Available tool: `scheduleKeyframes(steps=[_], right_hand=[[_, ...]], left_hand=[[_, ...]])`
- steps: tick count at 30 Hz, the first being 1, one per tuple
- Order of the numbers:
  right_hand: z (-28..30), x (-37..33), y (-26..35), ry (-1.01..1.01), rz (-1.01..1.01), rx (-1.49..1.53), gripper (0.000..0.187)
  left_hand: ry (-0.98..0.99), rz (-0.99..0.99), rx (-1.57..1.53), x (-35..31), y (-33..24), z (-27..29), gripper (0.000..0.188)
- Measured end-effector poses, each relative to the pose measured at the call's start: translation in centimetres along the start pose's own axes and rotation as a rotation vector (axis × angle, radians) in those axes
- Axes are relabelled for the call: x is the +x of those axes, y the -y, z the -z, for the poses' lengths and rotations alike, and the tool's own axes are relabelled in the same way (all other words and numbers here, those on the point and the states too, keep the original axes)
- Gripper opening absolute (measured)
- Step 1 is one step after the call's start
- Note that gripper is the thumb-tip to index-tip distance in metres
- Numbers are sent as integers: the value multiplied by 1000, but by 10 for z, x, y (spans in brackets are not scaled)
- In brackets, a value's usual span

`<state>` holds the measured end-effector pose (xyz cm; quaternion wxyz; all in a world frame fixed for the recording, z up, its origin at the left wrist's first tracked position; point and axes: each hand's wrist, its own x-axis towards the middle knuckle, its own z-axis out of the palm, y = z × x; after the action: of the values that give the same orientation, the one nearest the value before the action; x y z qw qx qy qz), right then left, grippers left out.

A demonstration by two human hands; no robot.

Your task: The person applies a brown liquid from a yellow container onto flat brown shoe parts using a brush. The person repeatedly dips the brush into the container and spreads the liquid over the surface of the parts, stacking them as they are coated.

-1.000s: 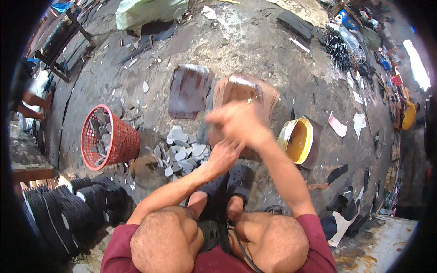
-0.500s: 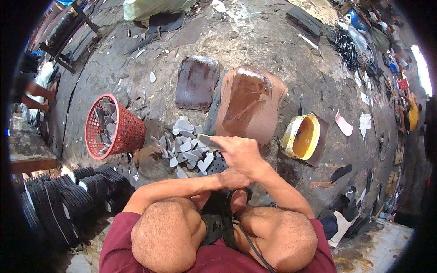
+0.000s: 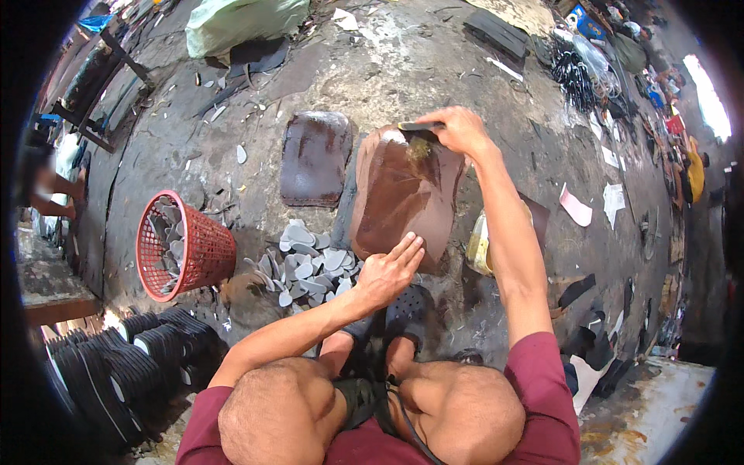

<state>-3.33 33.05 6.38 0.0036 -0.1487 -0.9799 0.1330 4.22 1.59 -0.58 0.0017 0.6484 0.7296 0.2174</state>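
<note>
On the left of the floor lay a red plastic basket (image 3: 209, 246) of grey cutouts, then a loose pile of grey teardrop-shaped pieces (image 3: 314, 265). The left hand (image 3: 390, 273), half a second earlier tucked under the other wrist, now lay flat, fingers extended, on the near edge of the brown sheet stack (image 3: 430, 213), right of a dark brown slab (image 3: 314, 167). The right hand (image 3: 460, 132) had moved from over the grey pile to the stack's far edge, gripping a dark flat tool (image 3: 422, 125); that suggested work had returned to the smeared top sheet. Beyond, the right forearm partly hid a yellowish tub (image 3: 478, 249).
</note>
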Motion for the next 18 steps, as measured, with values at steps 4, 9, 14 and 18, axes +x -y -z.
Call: scheduleKeyframes(steps=[4,9,14,18], right_hand=[[-7,5,16,95,579,56,50],[26,-44,-25,213,-21,14,49],[35,-134,-12,320,-117,74,47],[26,-149,33,-35,-162,65,41]], left_hand=[[73,20,4,4,2,7,51],[39,27,-35,1,6,5,48],[50,49,-47,3,5,10,49],[-47,102,-83,8,10,14,51]])
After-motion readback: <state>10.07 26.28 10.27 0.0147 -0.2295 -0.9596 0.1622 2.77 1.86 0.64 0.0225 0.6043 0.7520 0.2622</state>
